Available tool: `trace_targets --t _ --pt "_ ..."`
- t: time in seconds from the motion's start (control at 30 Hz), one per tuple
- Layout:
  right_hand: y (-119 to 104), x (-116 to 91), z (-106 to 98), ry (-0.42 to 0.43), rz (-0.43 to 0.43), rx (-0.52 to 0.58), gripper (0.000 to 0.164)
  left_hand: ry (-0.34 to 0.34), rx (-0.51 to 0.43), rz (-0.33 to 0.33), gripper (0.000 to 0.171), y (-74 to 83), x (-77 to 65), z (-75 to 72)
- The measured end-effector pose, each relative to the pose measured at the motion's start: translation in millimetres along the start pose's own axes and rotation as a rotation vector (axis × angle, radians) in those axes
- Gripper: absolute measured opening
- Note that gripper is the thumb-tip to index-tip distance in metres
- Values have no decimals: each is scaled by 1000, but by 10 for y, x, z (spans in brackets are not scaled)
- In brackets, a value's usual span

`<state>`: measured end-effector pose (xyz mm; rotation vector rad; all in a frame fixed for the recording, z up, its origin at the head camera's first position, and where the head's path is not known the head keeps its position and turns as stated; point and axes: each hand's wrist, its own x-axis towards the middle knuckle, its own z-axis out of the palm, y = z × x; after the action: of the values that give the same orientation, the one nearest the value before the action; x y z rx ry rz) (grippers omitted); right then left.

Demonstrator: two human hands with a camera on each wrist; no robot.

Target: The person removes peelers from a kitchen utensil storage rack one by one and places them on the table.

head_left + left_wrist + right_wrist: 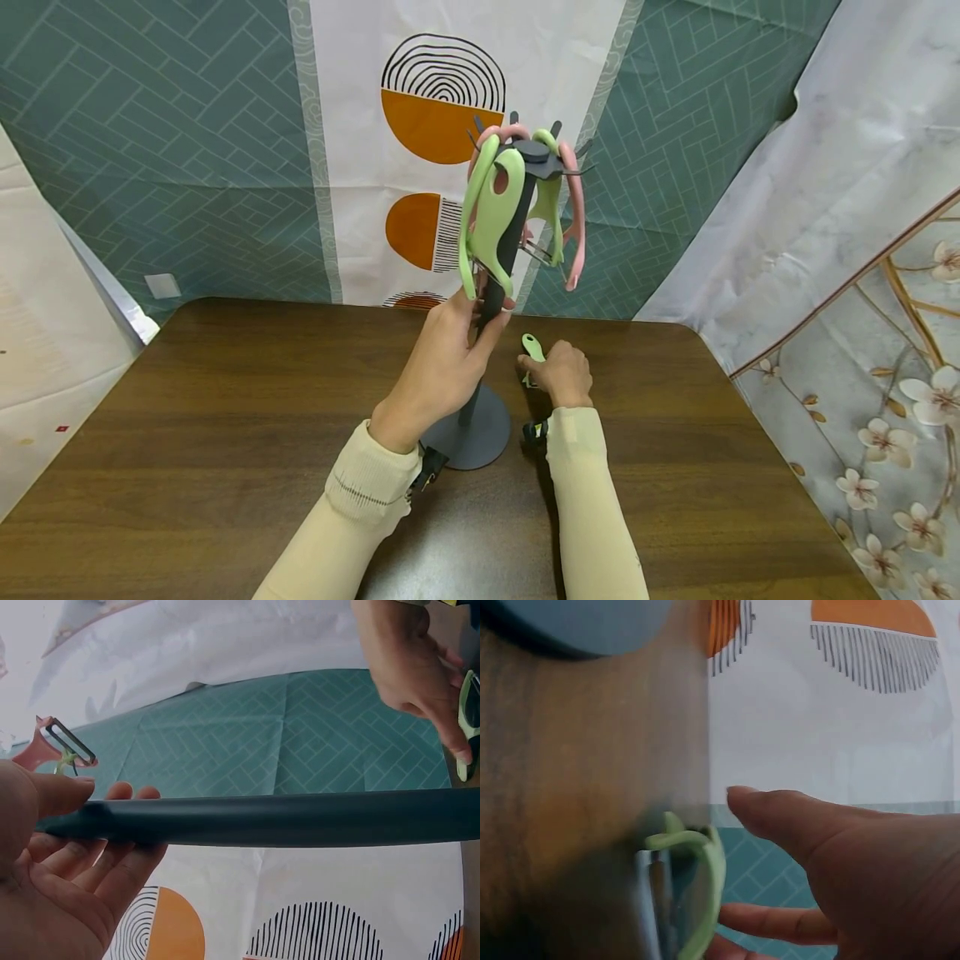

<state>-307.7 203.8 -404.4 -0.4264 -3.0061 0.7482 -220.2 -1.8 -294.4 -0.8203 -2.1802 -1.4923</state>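
A dark grey utensil stand (486,433) rises from a round base on the table, green peelers (495,212) and pink peelers (575,208) hanging from the hooks at its top. My left hand (438,358) holds the pole (300,819) just below them, thumb on one side and fingers on the other. To the right of the base, a loose green peeler (533,347) is by my right hand (566,372). In the right wrist view, the thumb stands apart from this peeler, and the other fingertips are right at its green frame (714,877).
The brown wooden table (247,433) ends at a patterned cloth backdrop (225,167) close behind the stand. A floral cloth (885,433) hangs along the right side, and a pale cloth (52,333) along the left.
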Motion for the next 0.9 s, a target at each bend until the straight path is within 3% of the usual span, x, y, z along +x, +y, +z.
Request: trace_targets --t 0.2,0.53,0.63,0.77,0.9 --pt "-69 -70 -231 178 -145 230 47 7 -3 20 26 -11 5 8" --pt "-340 -358 -767 544 -554 693 20 22 11 34 26 -2 3 1" --pt "-422 -526 -919 565 -690 843 22 19 -1 32 25 -2 1 6" --pt "-509 -731 -1067 529 -843 996 33 11 -7 28 27 8 -8 -1" --pt "-560 -848 -1140 504 -960 1066 45 4 6 37 30 13 -18 -14"
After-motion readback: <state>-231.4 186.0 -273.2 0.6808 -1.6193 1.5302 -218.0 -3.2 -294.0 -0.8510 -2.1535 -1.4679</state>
